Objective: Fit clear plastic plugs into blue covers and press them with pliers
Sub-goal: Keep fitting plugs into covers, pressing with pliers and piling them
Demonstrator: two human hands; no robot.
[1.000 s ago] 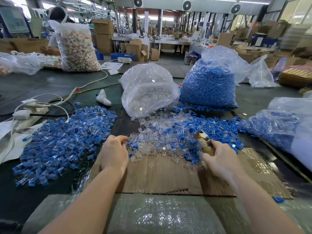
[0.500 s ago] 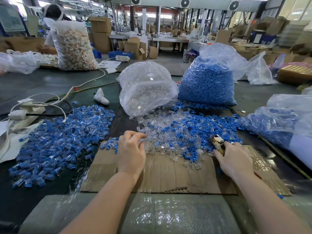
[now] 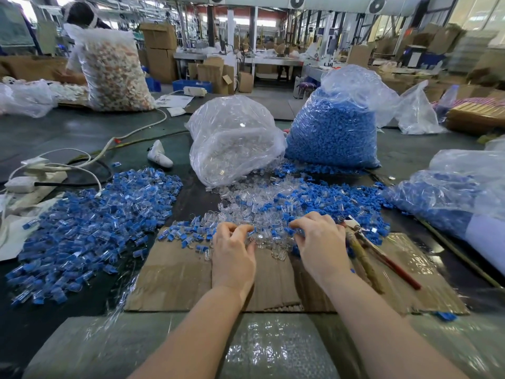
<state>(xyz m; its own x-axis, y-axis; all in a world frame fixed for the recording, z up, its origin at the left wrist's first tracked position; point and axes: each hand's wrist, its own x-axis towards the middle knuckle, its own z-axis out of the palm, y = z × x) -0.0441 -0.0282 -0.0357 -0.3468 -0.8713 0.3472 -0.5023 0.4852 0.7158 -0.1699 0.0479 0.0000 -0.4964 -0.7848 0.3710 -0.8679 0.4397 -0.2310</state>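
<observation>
plugs (image 3: 262, 236): clear ones in the mixed heap mid-table, right at both hands' fingertips
covers (image 3: 308, 198): mostly just past them, far-right
left hand (image 3: 233, 248): fingers curled into the heap; can't tell if it's got one
right hand (image 3: 319, 242): same
pliers (image 3: 366, 253): lying beside the right hand, handles pointing near-right

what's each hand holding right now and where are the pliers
Both the left hand and right hand pick with curled fingertips in the mixed parts pile; what they pinch cannot be told. The pliers lie unheld.

A dark green worktable (image 3: 68, 132) is carrying a flat brown cardboard sheet (image 3: 175, 277), heaps of blue-and-clear plastic pieces (image 3: 90, 225), bulging transparent bags (image 3: 232, 138) and white cables (image 3: 82, 160).
</observation>
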